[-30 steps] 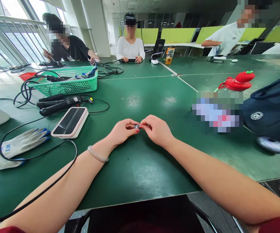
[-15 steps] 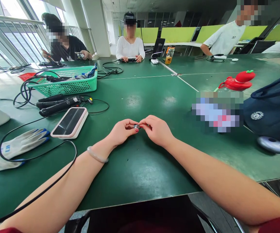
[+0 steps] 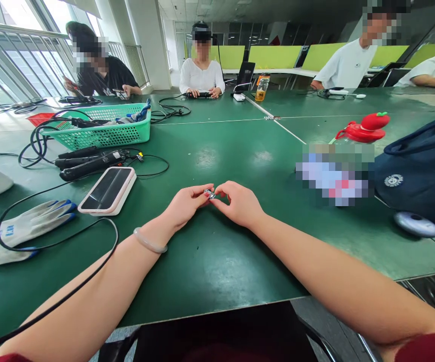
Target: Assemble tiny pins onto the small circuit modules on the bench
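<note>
A small metallic piece [image 3: 209, 194], bright silver broken by dark patches, sits pinched between the thumb and fingers of the left hand [image 3: 181, 207]. Short and compact, it slants slightly, its right end lower than its left. That right end pokes out toward the curled right hand [image 3: 243, 205], whose fingertips are right beside it; whether they touch it cannot be made out. The piece is over the green surface [image 3: 236, 271], near its middle. Its finer details are too small to read.
</note>
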Demonstrator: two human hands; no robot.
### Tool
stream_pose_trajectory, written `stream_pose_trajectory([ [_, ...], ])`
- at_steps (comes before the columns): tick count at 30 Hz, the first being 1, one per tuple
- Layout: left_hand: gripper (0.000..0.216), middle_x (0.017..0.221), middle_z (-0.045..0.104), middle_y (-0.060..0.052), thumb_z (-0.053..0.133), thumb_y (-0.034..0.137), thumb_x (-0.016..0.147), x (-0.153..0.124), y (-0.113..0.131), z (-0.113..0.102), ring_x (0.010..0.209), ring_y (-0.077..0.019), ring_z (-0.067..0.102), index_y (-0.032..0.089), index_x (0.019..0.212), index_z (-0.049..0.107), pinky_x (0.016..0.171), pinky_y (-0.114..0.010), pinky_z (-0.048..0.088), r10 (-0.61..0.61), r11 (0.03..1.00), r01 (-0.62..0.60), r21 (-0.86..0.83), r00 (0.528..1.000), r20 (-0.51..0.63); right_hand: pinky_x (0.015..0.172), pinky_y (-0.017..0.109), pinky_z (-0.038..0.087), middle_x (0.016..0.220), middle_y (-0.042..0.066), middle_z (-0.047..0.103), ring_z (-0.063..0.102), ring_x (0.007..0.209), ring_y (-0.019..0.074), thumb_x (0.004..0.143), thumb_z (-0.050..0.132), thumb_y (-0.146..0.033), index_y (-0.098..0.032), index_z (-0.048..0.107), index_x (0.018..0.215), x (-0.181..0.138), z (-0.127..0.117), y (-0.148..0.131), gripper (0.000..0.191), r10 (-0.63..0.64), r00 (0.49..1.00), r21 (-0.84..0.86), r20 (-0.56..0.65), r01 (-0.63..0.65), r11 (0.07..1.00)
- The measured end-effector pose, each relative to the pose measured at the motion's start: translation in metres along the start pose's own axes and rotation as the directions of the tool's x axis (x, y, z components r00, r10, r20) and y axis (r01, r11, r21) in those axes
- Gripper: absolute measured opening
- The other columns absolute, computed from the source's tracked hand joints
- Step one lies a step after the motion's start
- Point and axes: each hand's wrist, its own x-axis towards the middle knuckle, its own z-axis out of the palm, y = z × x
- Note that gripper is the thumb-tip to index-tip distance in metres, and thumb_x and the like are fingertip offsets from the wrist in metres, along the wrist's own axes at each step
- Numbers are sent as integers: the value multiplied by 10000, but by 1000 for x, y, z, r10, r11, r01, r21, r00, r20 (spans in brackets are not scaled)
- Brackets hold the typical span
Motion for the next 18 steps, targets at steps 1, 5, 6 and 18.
stream_pose_trajectory([
  [1,520,1137,693,-99,756,339,696,-1,1,2,1118,-232,588,131,1164,661,1040,-396,407,-11,999,11,-31,1000,6,633,239,398,863,1,634,560,691,115,849,621,-330,-193,634,890,0,1,-1,143,-12,1000,-14,-2,12,1000],
  [5,492,1122,694,-124,750,331,707,-5,4,6,1118,-250,587,119,1144,673,1028,-413,412,-46,997,48,-60,998,43,671,252,411,898,27,649,602,801,151,873,587,-334,-182,627,873,-1,5,-6,156,-69,997,-97,27,71,993],
  [6,488,1104,700,-123,753,323,702,-6,4,6,1108,-250,592,120,1139,676,1019,-411,419,-50,997,53,-62,998,47,672,257,412,906,36,652,604,807,157,879,580,-336,-179,626,869,-1,6,-7,164,-81,996,-116,36,85,990],
  [18,301,1010,715,-97,558,142,812,2,14,-37,909,-189,671,138,1094,663,902,-360,504,120,847,27,531,963,-241,633,243,399,843,8,617,512,636,103,857,620,-263,-192,648,949,3,0,10,120,-81,993,66,83,76,995],
])
